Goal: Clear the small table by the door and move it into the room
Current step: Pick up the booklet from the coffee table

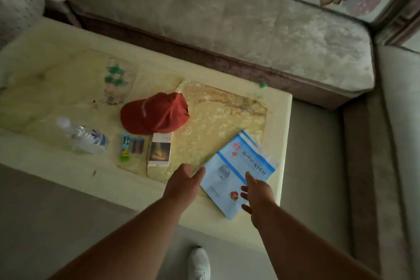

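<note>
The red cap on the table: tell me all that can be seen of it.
The red cap is a soft, fabric-looking baseball cap with a curved brim and a line of small pale lettering, too blurred to read. It lies crown up on the cream table, brim toward the table's left end, overlapping the edge of a yellow patterned mat. A small box sits just beside it. Neither hand touches it.

Blue booklet with a line of dark Chinese characters and red script, too blurred to read, red cap with small illegible white lettering, bottle label unreadable
</note>
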